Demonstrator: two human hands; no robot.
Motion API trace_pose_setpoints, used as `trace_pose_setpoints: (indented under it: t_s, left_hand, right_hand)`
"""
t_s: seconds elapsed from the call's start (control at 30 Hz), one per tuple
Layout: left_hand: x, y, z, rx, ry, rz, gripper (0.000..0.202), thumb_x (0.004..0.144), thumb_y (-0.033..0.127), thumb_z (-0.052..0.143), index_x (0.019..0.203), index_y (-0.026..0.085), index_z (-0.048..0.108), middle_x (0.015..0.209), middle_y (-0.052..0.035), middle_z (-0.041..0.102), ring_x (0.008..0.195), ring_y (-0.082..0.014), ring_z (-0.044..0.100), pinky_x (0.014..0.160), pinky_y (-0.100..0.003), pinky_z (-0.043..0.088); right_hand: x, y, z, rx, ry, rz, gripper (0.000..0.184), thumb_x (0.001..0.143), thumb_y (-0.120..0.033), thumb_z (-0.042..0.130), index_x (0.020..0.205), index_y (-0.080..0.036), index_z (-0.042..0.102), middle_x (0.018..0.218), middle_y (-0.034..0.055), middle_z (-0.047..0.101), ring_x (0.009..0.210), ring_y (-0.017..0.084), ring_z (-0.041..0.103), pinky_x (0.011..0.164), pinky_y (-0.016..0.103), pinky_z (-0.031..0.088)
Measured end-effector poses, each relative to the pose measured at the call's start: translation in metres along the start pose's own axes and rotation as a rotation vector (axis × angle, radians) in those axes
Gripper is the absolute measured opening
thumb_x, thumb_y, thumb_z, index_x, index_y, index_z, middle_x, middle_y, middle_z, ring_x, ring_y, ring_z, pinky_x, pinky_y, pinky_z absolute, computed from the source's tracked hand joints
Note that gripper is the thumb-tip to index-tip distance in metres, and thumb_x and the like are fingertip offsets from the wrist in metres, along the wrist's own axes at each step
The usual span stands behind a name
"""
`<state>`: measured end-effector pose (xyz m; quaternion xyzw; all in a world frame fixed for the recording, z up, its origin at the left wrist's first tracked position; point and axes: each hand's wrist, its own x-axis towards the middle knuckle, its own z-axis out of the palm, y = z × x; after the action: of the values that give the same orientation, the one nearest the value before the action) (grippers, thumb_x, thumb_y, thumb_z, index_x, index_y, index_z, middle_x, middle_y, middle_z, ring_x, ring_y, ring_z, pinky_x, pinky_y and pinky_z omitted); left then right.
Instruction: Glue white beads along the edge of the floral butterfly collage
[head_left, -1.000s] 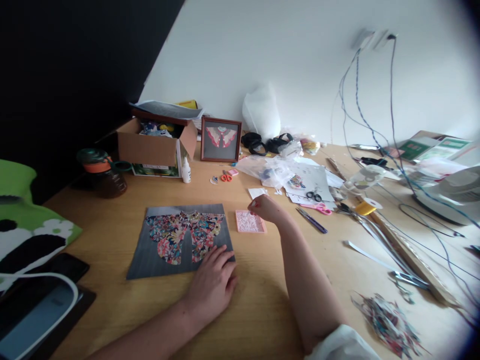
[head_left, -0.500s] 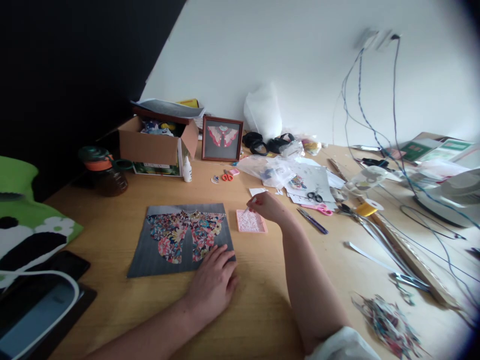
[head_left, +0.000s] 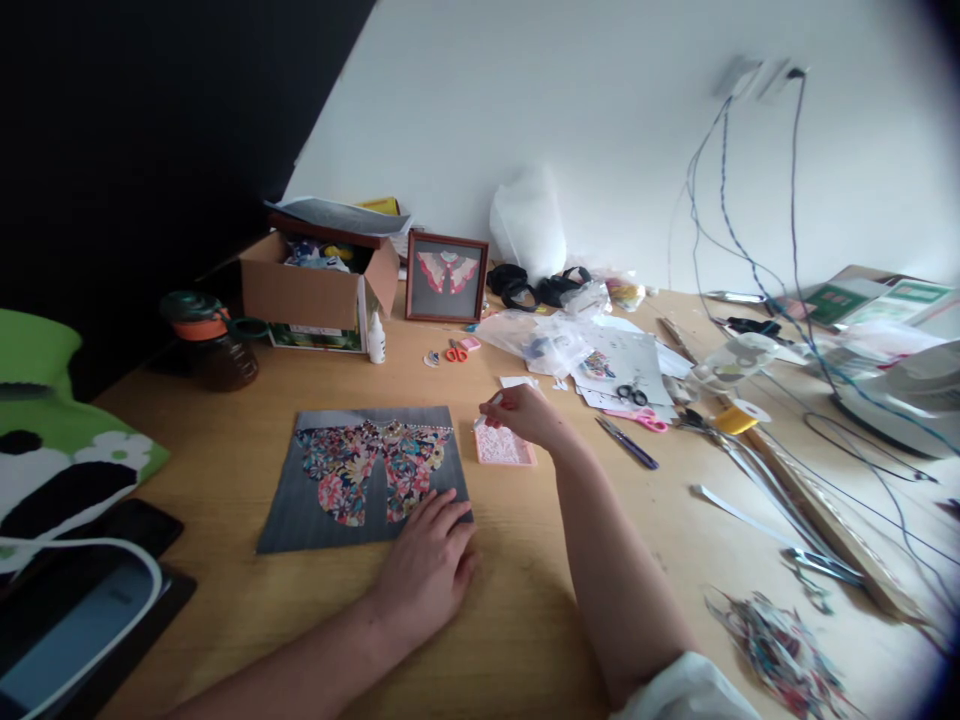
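Note:
My left hand point(head_left: 431, 555) lies flat, fingers stretched out, on the lower right corner of a dark grey sheet point(head_left: 289, 510). Floral fabric pieces point(head_left: 345, 470) shaped like a collar sit on that sheet, with a row of small white beads along the top edge. Over a shallow pink tray point(head_left: 506, 464) of tiny white pieces, my right hand point(head_left: 525, 412) pinches a thin white stick point(head_left: 484, 413). The stick's tip is near the tray's upper left corner; whether it carries a piece is too small to tell.
Behind stand a cardboard box point(head_left: 300, 290), a white glue bottle point(head_left: 376, 340) and a framed collar picture point(head_left: 448, 277). Orange scissors point(head_left: 455, 352) lie nearer. To the right are a purple-handled tool point(head_left: 628, 443), pink scissors point(head_left: 637, 418) and a yellow ribbon spool point(head_left: 739, 416).
My right hand has shifted slightly left with the white stick, from over the tray's pieces to its upper left corner. My left hand stays in place on the sheet.

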<state>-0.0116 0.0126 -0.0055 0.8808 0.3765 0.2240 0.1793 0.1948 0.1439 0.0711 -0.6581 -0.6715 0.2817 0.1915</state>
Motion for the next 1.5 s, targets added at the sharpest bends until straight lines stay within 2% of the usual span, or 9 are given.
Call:
trace_pose_setpoints:
  t_s: [0.27, 0.43, 1.5]
  left_hand:
    - [-0.001, 0.000, 0.001, 0.013, 0.015, -0.004, 0.027, 0.085, 0.013, 0.059, 0.110, 0.016, 0.066, 0.128, -0.0082, 0.060, 0.127, -0.0294, 0.048, 0.110, -0.052, 0.039]
    - [-0.001, 0.000, 0.000, 0.018, 0.012, -0.002, 0.027, 0.085, 0.012, 0.058, 0.110, 0.016, 0.066, 0.127, -0.0083, 0.061, 0.127, -0.0294, 0.048, 0.110, -0.052, 0.039]
    - [0.000, 0.002, 0.000, 0.003, 0.004, -0.015, 0.028, 0.083, 0.011, 0.061, 0.110, 0.013, 0.067, 0.128, -0.0097, 0.061, 0.127, -0.0302, 0.047, 0.111, -0.053, 0.039]
  right_hand:
    - [-0.003, -0.022, 0.022, -0.109, 0.032, -0.045, 0.025, 0.085, -0.030, 0.060, 0.068, -0.014, 0.070, 0.062, 0.0037, 0.068, 0.057, 0.013, 0.058, 0.053, 0.022, 0.036]
    - [-0.001, -0.025, 0.032, -0.183, 0.067, -0.058, 0.026, 0.087, -0.032, 0.059, 0.071, -0.015, 0.070, 0.067, 0.0051, 0.069, 0.062, 0.014, 0.060, 0.056, 0.022, 0.036]
    - [0.008, -0.014, 0.043, -0.309, 0.077, -0.083, 0.027, 0.090, -0.033, 0.055, 0.076, -0.016, 0.070, 0.075, 0.0074, 0.071, 0.068, 0.016, 0.064, 0.060, 0.023, 0.037]
